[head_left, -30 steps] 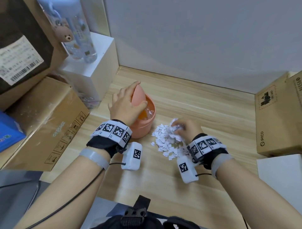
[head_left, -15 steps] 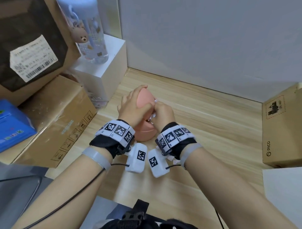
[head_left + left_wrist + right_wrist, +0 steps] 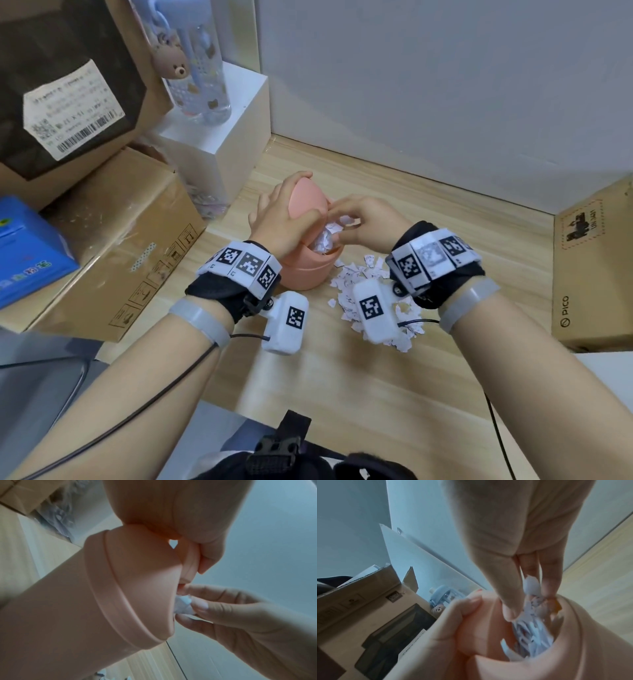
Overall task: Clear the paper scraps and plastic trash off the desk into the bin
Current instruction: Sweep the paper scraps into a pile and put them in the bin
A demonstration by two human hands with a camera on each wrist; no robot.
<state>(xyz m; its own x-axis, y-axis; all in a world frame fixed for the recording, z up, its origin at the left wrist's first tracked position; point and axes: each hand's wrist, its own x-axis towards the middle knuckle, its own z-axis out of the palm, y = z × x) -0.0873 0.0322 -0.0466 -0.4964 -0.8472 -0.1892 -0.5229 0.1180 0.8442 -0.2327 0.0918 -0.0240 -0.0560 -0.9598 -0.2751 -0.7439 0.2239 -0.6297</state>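
A small pink bin (image 3: pixel 308 274) stands on the wooden desk (image 3: pixel 376 394). My left hand (image 3: pixel 284 219) grips its tilted lid (image 3: pixel 305 198) and holds it open. My right hand (image 3: pixel 363 222) is over the opening and pinches a bunch of white paper scraps (image 3: pixel 183 605). In the right wrist view the scraps (image 3: pixel 532 586) sit between its thumb and fingers (image 3: pixel 511 588), just above more scraps lying in the bin (image 3: pixel 530 635). A loose pile of scraps (image 3: pixel 356 277) remains on the desk right of the bin, partly hidden by my right wrist.
Cardboard boxes (image 3: pixel 120 246) and a blue box (image 3: pixel 27 246) are stacked at the left. A white block (image 3: pixel 219 137) behind the bin carries a clear water bottle (image 3: pixel 202 68). A PICO carton (image 3: pixel 596 267) stands at the right, and the wall (image 3: pixel 445 85) closes the back.
My right hand picked up scraps from the pile and carried them left to the bin opening. My left hand has kept hold of the lid.
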